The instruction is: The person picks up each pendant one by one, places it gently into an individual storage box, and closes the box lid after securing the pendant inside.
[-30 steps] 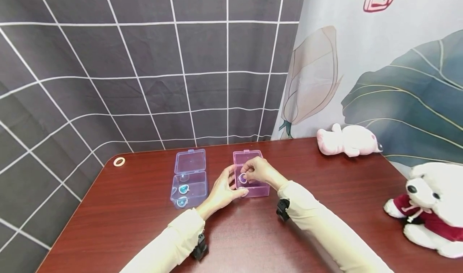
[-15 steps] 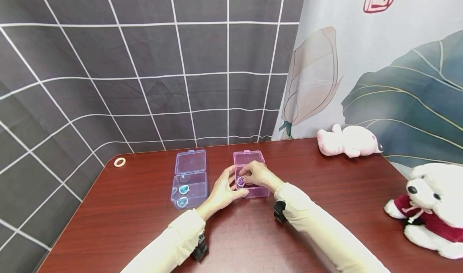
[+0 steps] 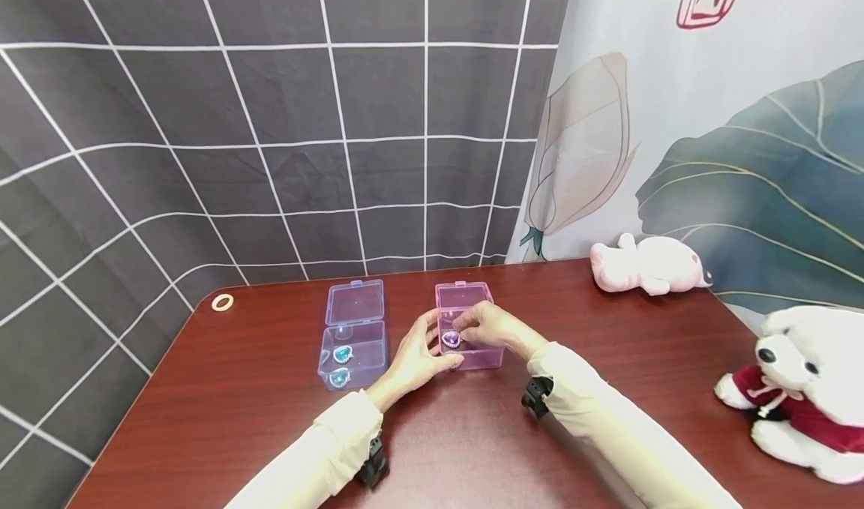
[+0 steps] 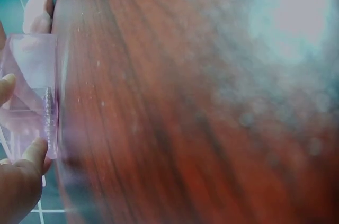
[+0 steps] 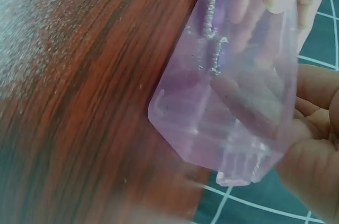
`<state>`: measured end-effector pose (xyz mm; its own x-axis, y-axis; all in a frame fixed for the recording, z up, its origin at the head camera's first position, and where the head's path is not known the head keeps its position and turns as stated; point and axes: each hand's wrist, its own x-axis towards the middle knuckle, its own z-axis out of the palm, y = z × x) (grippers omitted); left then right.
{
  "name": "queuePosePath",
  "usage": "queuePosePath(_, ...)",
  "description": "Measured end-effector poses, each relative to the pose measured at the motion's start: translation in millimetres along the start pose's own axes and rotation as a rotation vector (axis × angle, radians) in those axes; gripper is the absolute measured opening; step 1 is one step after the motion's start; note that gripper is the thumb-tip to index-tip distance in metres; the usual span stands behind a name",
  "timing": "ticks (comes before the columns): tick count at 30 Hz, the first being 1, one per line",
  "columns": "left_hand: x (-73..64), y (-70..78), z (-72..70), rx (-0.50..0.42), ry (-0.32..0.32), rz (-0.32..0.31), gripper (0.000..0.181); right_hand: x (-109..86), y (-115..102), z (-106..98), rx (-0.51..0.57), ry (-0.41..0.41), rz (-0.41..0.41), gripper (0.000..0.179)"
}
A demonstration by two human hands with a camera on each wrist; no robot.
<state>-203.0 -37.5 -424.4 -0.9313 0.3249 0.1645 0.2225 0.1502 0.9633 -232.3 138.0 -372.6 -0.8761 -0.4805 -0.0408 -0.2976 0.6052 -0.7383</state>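
Note:
A pink see-through plastic box (image 3: 482, 357) stands on the table with its lid (image 3: 462, 294) folded back. My left hand (image 3: 413, 353) grips its left front corner, thumb along the front wall and fingers at the left side. Inside lies a purple gem with a sparkly beaded rim (image 3: 451, 339); a second such purple gem (image 5: 216, 12) shows through the wall in the right wrist view. My right hand (image 3: 496, 325) reaches into the box from the right, its fingertips right beside the upper gem, which lies uncovered by them. Through the pink wall, one finger (image 5: 238, 99) points towards the gems.
An open blue see-through box (image 3: 367, 351) with blue beaded gems (image 3: 343, 354) stands left of the pink one. A pale ring (image 3: 222, 302) lies at the far left. A pink plush toy (image 3: 651, 264) and a white plush dog (image 3: 803, 389) are at the right.
The purple gem was at my right fingertips and went lower into the box. My right hand has since drawn slightly right, off the gem. My left hand stays put.

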Motion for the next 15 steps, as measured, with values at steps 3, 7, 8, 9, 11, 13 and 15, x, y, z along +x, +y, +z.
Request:
queuePosePath(3, 0.4, 0.3, 0.0, 0.006, 0.000, -0.008, 0.083, -5.8, 2.7, -8.9, 0.005, 0.106, -0.001, 0.022)
queuePosePath(7, 1.9, 2.2, -0.9, 0.002, 0.013, -0.008, 0.084, -7.1, 14.1, -27.1, 0.179, 0.322, 0.064, 0.021)
queuePosePath(8, 2.0, 2.3, -1.1, -0.002, 0.017, -0.007, 0.084, -5.8, 18.1, -31.4, 0.227, 0.365, 0.093, 0.021)
queuePosePath(9, 1.9, 2.2, -1.2, -0.002, 0.021, -0.010, 0.084, -4.1, 22.4, -34.8, 0.280, 0.395, 0.128, 0.021)
queuePosePath(11, 1.4, 1.0, -1.2, 0.002, 0.028, -0.017, 0.085, 0.1, 31.8, -39.2, 0.356, 0.414, 0.196, 0.023)
queuePosePath(13, 0.5, -0.4, -0.5, 0.004, 0.027, -0.016, 0.085, 4.7, 40.5, -40.0, 0.406, 0.397, 0.272, 0.025)
queuePosePath(15, -0.3, -1.7, 0.7, -0.002, 0.019, -0.011, 0.084, 9.1, 47.6, -38.6, 0.451, 0.350, 0.336, 0.028)
